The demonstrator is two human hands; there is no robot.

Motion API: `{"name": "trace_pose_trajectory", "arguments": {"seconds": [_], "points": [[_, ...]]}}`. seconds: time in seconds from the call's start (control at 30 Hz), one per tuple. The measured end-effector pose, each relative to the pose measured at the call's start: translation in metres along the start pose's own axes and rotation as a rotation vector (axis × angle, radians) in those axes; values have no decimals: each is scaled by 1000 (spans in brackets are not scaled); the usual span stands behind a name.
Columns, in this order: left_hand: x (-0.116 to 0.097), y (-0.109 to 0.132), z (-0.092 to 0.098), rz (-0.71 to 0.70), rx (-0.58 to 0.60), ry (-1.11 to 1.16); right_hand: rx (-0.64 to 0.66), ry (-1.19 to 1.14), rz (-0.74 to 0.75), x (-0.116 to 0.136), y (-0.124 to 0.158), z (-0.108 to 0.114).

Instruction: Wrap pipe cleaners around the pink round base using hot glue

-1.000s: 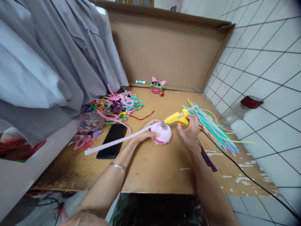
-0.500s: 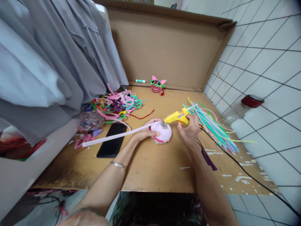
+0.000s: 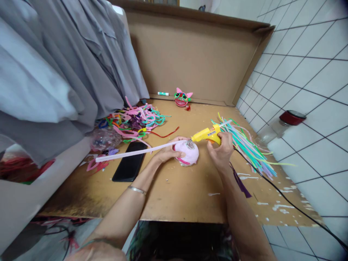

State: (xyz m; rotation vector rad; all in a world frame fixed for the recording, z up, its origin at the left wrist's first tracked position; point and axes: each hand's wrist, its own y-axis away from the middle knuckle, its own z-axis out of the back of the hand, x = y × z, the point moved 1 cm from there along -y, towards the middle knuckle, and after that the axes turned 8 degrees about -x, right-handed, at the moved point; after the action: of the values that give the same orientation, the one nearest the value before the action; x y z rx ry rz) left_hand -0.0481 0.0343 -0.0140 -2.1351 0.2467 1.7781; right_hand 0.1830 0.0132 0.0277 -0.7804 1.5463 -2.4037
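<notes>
My left hand [image 3: 168, 151] is closed round a pink ball wrapped in pipe cleaner [image 3: 188, 153] and pinches a long pale pink pipe cleaner [image 3: 130, 153] that sticks out to the left. In my right hand [image 3: 221, 151] I grip a yellow hot glue gun [image 3: 206, 135]. Its nozzle points left and touches the top of the ball, where the pipe cleaner meets it.
A black phone [image 3: 129, 166] lies left of the ball. A tangle of coloured pipe cleaners [image 3: 134, 121] sits behind it, straight ones [image 3: 244, 145] at right. A small cat-face craft [image 3: 182, 99] and marker [image 3: 162, 94] stand by the cardboard back wall [image 3: 195, 61]. Grey cloth [image 3: 54, 72] hangs at left. The gun's black cord [image 3: 285, 201] trails right.
The free end of the long pink pipe cleaner has risen and swung slightly away from me. The glue gun has stayed at the ball.
</notes>
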Motion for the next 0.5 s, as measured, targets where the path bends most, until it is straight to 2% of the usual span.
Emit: {"name": "trace_pose_trajectory", "arguments": {"seconds": [0.33, 0.5], "points": [[-6, 2, -4, 1, -35, 12, -2, -28, 12, 4, -1, 1], [-5, 0, -3, -4, -1, -18, 15, -47, 35, 4, -1, 2]]}}
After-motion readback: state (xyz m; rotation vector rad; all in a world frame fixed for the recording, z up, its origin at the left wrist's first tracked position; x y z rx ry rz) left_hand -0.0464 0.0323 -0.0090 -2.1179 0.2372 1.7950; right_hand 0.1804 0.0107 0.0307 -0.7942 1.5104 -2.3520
